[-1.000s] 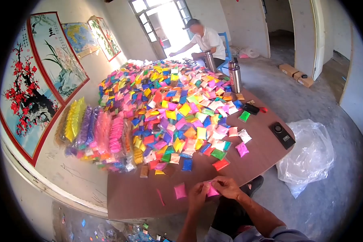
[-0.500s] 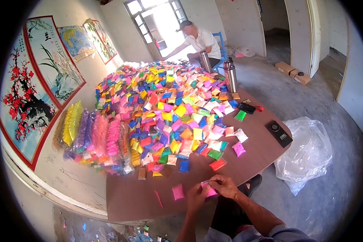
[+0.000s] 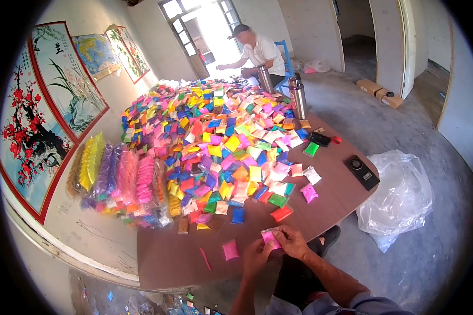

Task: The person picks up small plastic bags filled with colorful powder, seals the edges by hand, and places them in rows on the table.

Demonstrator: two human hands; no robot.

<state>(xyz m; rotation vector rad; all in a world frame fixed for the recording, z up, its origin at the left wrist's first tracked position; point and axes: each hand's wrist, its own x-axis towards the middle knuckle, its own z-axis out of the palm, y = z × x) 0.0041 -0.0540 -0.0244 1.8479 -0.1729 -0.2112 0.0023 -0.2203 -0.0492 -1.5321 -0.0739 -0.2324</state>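
A small clear packet with pink filling (image 3: pixel 269 238) is held up at the table's near edge. My left hand (image 3: pixel 255 257) pinches its lower left side. The fingers of my right hand (image 3: pixel 291 242) are closed on its right side. Just left of my hands, another pink packet (image 3: pixel 230 250) lies flat on the brown table (image 3: pixel 168 257). A thin pink strip (image 3: pixel 205 259) rests beside that packet. Beyond my hands spreads a large heap of small packets (image 3: pixel 231 157) in many colours, with a red packet (image 3: pixel 281 213) among the nearest.
Bundled rows of packets (image 3: pixel 123 178) stand at the heap's left. Two steel flasks (image 3: pixel 298 98) and a black device (image 3: pixel 361 173) are on the table's right side. A clear plastic bag (image 3: pixel 397 197) sits on the floor. Another person (image 3: pixel 260 52) sits at the far end.
The packet in my hands has come up slightly, and more of its top shows. The person at the far end has drawn the outstretched arm in. The view has shifted a little.
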